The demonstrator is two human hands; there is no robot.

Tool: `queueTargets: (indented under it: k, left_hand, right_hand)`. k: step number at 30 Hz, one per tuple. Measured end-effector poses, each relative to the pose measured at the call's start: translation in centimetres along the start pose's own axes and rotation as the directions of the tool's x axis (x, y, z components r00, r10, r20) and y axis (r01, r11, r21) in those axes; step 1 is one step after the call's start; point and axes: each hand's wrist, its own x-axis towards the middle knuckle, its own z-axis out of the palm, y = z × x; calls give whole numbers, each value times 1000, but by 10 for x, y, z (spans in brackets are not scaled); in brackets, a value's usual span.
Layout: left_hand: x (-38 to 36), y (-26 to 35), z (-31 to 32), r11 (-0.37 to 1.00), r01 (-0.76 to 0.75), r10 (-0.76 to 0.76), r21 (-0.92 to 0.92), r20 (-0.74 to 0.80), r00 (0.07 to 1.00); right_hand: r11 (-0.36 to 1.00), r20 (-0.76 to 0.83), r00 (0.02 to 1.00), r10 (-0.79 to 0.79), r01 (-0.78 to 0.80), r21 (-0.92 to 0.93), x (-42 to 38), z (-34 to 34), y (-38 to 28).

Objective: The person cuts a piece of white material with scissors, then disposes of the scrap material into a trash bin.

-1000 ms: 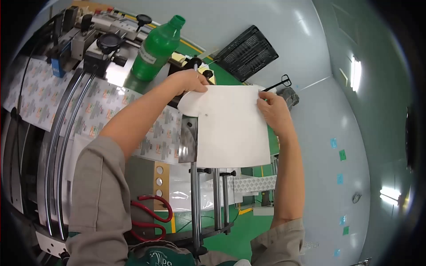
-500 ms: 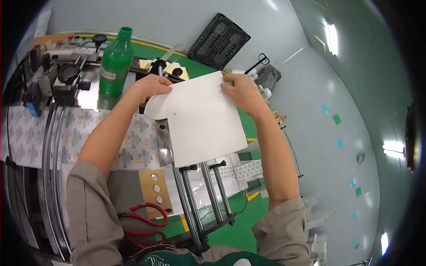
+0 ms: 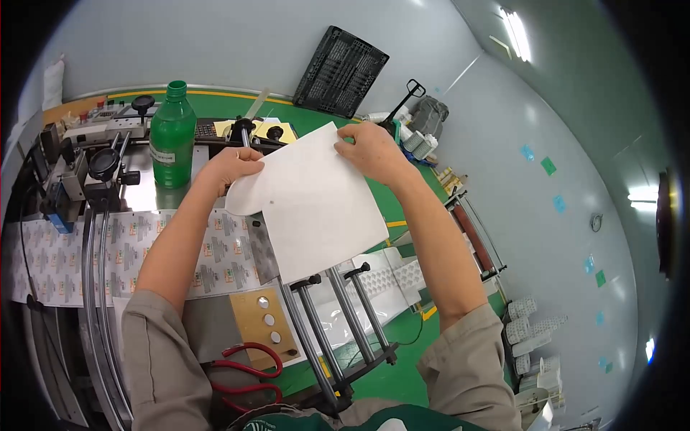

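A white sheet [image 3: 316, 208], paper or cloth, hangs between my hands over the machine's metal rails [image 3: 348, 316]. One small dark spot marks it, and its left part curls over into a rounded fold. My left hand [image 3: 231, 171] pinches the upper left edge near that fold. At the top right corner, my right hand [image 3: 374, 149] grips the sheet between thumb and fingers. Left of the sheet, a printed label web [image 3: 144, 251] runs across the machine. Behind my left forearm stands a green plastic bottle [image 3: 173, 140].
Red-handled scissors [image 3: 251, 359] lie near my body, beside a tan plate [image 3: 248, 316] with several round silver discs. A black pallet [image 3: 341, 72] leans against the wall. A pallet jack [image 3: 406, 100] and white rolls [image 3: 528, 327] stand to the right.
My view has shifted, so the bottle and machine sit lower. The sheet has tilted slightly, its lower edge sloping more; both hands keep their hold on it.
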Motion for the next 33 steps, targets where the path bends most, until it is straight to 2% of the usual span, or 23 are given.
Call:
queueTargets:
  k: [6,22,26,27,30,33]
  left_hand:
    - [2,-3,1,1000,-1,1,-28,-3,1000]
    - [-1,-1,1,999,1,0,-39,20,1000]
    - [2,-4,-1,1000,-4,4,-15,6,1000]
    - [2,-4,0,1000,-5,5,-18,8,1000]
    - [0,-3,1,1000,-5,5,-30,8,1000]
    - [1,-5,2,999,-11,11,-40,-6,1000]
  right_hand:
    - [998,-15,998,-57,56,-28,-2,2,3]
    - [996,32,999,4,-2,-87,-12,-5,-4]
    - [992,-78,995,-63,71,108,-15,2,12]
    - [981,-18,999,-48,51,185,-16,-2,13]
    - [967,-36,999,0,9,256,-20,-1,19]
    - [969,4,1000,1,-2,245,-17,-3,18]
